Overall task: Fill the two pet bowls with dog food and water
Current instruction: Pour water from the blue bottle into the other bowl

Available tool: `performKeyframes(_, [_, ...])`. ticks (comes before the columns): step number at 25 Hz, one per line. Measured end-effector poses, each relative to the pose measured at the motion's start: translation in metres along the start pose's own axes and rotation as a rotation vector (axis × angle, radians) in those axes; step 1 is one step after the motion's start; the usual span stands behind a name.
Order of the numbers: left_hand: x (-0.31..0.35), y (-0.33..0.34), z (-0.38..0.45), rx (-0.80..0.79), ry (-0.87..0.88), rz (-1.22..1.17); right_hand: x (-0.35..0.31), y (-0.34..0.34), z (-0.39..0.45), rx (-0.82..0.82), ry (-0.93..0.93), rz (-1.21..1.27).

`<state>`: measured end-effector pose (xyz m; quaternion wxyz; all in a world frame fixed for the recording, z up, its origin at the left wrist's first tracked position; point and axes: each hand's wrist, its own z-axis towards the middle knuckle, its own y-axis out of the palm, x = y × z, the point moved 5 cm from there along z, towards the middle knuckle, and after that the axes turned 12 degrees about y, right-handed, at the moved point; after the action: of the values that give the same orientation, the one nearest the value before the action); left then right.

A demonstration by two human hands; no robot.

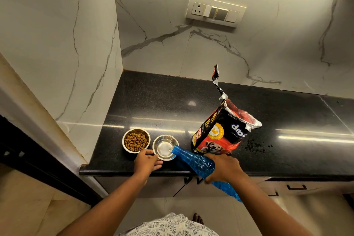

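While water runs from the tipped blue bottle (193, 161) into the right-hand steel bowl (165, 147), that bowl sits near the front edge of the black counter (153, 101), just beside its twin, the kibble bowl (136, 140), which is already heaped with brown pellets. Good sense in the layout: both bowls close to the edge, within easy reach, and the bottle's mouth laid right over the water bowl's near rim so the stream lands inside. The left hand (146, 161) steadies things, fingers curled loosely against the bowl's near-left rim, touching the metal, presumably to stop it sliding under the pour. The right hand (224, 170) is wrapped firmly round the bottle's middle, fingers closed over the ribbed plastic, base raised toward the person, neck angled down. How full the bowl is, hard to say; the shine hides the level, though a shallow pool seems to show. Just behind the bottle stands the dog food bag (222, 134), upright with its torn top open, parked clear of the pour. Some dark specks lie on the counter to its right.
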<state>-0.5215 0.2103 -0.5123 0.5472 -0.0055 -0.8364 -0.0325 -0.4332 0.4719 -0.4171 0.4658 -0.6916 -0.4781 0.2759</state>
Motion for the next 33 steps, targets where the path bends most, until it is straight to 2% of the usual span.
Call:
performKeyframes(12, [-0.003,-0.002,-0.004,-0.02,-0.022,-0.025,0.002,0.006,-0.002,0.0,0.008,0.017])
performKeyframes(19, [-0.015,-0.008,-0.008,-0.072,-0.08,0.023,0.008,0.015,-0.007,0.009,0.029,0.172])
performKeyframes(23, [-0.017,-0.006,-0.018,-0.138,-0.086,0.098,0.018,0.016,-0.015,0.078,0.051,0.297])
performKeyframes(27, [-0.006,0.015,-0.033,-0.256,0.017,0.179,0.041,0.012,-0.029,0.11,0.053,0.467])
performKeyframes(33, [0.03,0.102,-0.059,-0.485,0.329,0.204,0.089,0.011,-0.056,0.203,0.124,0.663])
